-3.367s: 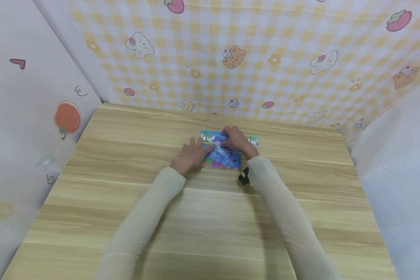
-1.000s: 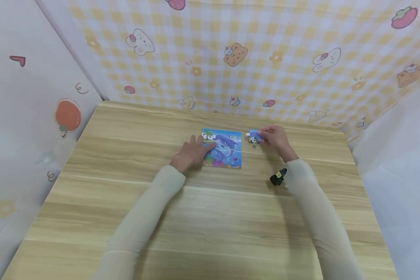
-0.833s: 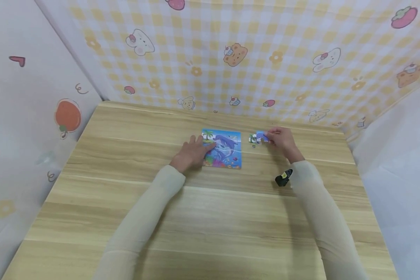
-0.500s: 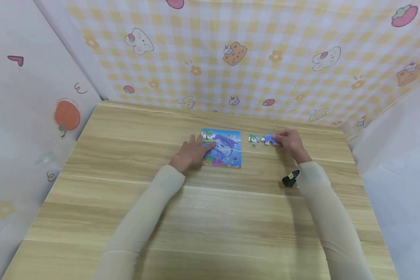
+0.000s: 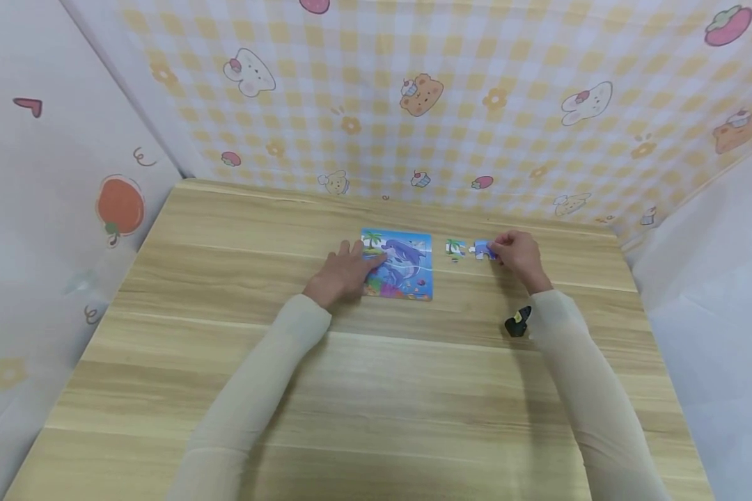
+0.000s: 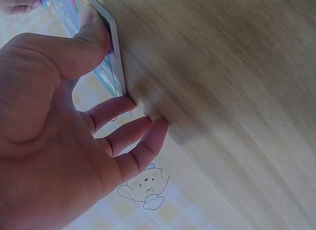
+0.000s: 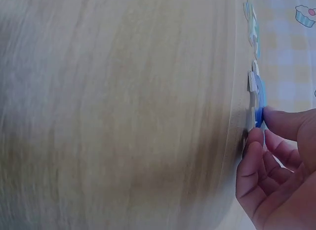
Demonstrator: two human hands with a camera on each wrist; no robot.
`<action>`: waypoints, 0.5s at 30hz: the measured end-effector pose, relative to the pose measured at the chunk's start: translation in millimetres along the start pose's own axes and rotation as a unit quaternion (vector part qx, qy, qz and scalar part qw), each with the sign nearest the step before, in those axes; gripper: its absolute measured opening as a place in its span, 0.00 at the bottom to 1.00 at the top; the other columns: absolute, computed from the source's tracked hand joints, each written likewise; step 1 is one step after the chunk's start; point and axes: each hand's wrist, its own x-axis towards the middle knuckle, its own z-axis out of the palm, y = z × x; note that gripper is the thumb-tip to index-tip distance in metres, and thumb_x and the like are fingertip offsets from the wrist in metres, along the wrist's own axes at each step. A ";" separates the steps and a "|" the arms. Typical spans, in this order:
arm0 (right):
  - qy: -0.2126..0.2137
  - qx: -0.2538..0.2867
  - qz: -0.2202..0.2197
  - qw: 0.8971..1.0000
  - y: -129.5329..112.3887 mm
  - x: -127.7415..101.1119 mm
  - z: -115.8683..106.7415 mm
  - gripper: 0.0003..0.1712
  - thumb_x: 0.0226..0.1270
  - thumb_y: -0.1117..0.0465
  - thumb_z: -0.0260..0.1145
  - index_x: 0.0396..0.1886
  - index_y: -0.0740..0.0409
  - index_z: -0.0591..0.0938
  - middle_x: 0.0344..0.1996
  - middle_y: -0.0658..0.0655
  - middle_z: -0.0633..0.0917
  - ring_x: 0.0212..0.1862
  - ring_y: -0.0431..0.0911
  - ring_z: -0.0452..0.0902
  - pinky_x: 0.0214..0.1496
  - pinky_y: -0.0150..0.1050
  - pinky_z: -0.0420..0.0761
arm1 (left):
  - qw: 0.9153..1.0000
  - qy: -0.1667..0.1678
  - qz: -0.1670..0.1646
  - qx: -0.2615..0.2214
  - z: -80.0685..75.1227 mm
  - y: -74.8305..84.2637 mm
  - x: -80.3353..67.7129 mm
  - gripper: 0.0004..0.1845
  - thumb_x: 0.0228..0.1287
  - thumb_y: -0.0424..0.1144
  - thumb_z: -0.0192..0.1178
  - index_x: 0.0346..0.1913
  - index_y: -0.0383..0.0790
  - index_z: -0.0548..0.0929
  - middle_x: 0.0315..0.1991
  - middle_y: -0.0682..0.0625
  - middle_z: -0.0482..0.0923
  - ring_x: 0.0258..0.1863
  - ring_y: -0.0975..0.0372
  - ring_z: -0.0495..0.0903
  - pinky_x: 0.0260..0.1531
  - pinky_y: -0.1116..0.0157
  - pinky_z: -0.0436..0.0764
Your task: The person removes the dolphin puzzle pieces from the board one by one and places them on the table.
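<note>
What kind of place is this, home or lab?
Likely a staged recording booth, not a lived-in room: a wooden table boxed in on three sides by cartoon-print sheets, with only a puzzle and two loose pieces on it.

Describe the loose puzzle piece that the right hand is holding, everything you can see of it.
The blue puzzle piece is small and flat, mostly blue with white bits, with knobbed jigsaw edges; it looks like thin card. It lies on the wooden table, right of the palm-tree piece and apart from it. The right hand pinches its right edge between thumb and fingertips. Its picture is too small to make out.
</note>
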 end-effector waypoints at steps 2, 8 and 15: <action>0.005 -0.019 -0.013 1.000 -0.6 -0.4 0.7 0.16 0.75 0.56 0.60 0.49 0.65 0.80 0.38 0.63 0.83 0.34 0.47 0.78 0.34 0.36 0.75 | 1.000 0.000 0.000 0.000 -0.5 0.4 -0.5 0.41 0.66 0.46 0.63 0.78 0.60 0.56 0.67 0.40 0.58 0.56 0.50 0.58 0.52 0.53 0.68; 0.022 -0.086 -0.061 0.994 -2.3 -0.2 3.5 0.17 0.74 0.57 0.58 0.51 0.66 0.81 0.47 0.69 0.84 0.43 0.56 0.79 0.42 0.44 0.76 | 1.000 -0.001 0.000 0.000 -2.7 1.7 -2.3 0.41 0.65 0.47 0.64 0.78 0.60 0.56 0.64 0.41 0.60 0.55 0.50 0.59 0.51 0.54 0.68; 0.013 -0.095 -0.063 0.993 -2.9 -1.5 4.7 0.15 0.74 0.57 0.59 0.47 0.66 0.82 0.46 0.69 0.84 0.45 0.58 0.79 0.45 0.47 0.76 | 1.000 -0.002 0.001 -0.004 -3.1 1.6 -2.0 0.42 0.66 0.47 0.64 0.78 0.59 0.56 0.67 0.39 0.58 0.57 0.49 0.59 0.53 0.52 0.68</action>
